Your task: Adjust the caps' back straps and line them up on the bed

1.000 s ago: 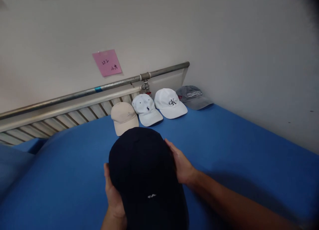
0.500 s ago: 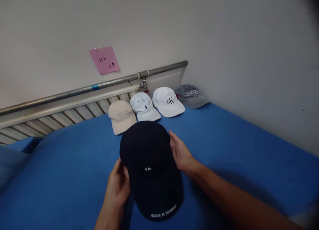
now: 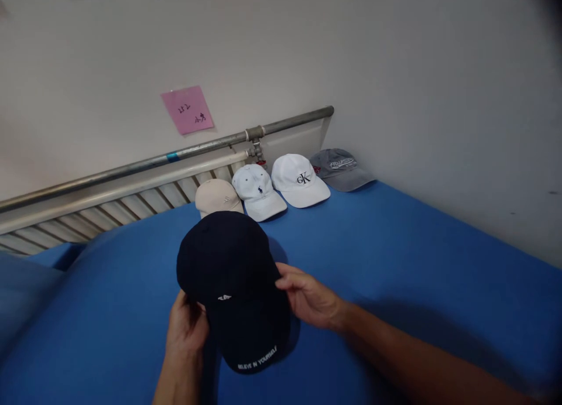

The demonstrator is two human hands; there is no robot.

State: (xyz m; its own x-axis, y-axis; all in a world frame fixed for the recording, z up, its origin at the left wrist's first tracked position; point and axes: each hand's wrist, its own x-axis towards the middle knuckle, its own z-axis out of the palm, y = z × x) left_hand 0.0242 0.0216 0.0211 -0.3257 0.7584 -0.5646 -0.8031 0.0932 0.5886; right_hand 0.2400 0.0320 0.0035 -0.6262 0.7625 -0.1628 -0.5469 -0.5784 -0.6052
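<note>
A dark navy baseball cap (image 3: 232,258) is held between both hands above the blue surface (image 3: 373,253), its brim towards me with "BELIEVE IN YOURSELF" along the edge. My left hand (image 3: 187,326) grips the cap's left side, its fingertips hidden underneath. On the other side, my right hand (image 3: 309,297) pinches the edge where crown and brim meet. Behind it stands a row of caps: a beige cap (image 3: 217,195) partly covered by the navy one, a pale cap with a small dark emblem (image 3: 257,188), a white "CK"-style cap (image 3: 298,179) and a grey cap (image 3: 342,171).
A radiator (image 3: 127,209) and a metal pipe (image 3: 202,147) with a valve run along the back wall. Above the pipe a pink note (image 3: 188,109) is stuck up. The right wall (image 3: 461,130) borders the blue surface.
The navy cap has moved left with both hands and now overlaps more of the beige cap. My right hand's fingers have shifted lower on its side. The view has shifted slightly.
</note>
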